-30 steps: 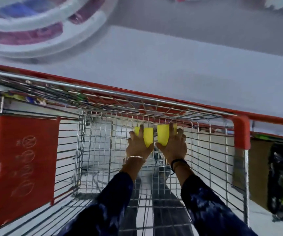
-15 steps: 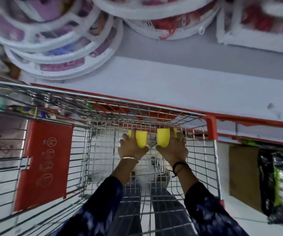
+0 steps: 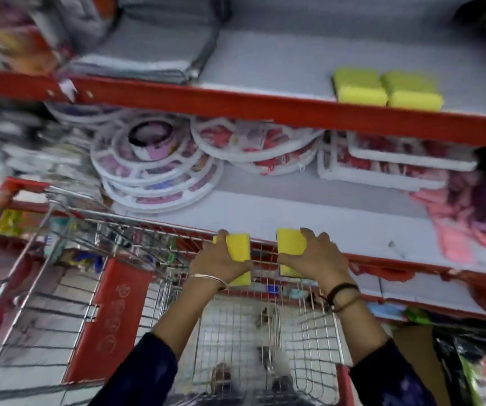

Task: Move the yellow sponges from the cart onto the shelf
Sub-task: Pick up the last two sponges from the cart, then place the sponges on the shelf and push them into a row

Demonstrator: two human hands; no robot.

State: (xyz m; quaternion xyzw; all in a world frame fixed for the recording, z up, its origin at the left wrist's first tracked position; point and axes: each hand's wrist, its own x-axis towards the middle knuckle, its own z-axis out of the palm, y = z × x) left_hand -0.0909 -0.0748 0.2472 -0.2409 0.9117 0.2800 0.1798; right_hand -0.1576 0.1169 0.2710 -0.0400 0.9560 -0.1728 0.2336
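Note:
My left hand [image 3: 221,260] grips a yellow sponge [image 3: 238,247], held upright above the far rim of the wire cart [image 3: 136,230]. My right hand [image 3: 316,256] grips a second yellow sponge [image 3: 290,243] a short way to the right, at the same height. Both hands are level with the red front edge of the lower shelf [image 3: 309,218]. On the upper shelf [image 3: 265,104], at the right, two yellow sponges [image 3: 388,87] lie side by side near the front edge.
Round white-rimmed packs [image 3: 154,171] and rectangular packs [image 3: 396,162] are stacked at the back of the lower shelf. Pink cloths [image 3: 476,221] lie at its right. Grey folded items [image 3: 154,48] sit on the upper shelf's left. A red cart flap [image 3: 110,317] stands at left.
The view has tilted up, showing the upper shelf. Both hands have risen out of the cart basket with their sponges and moved a little apart.

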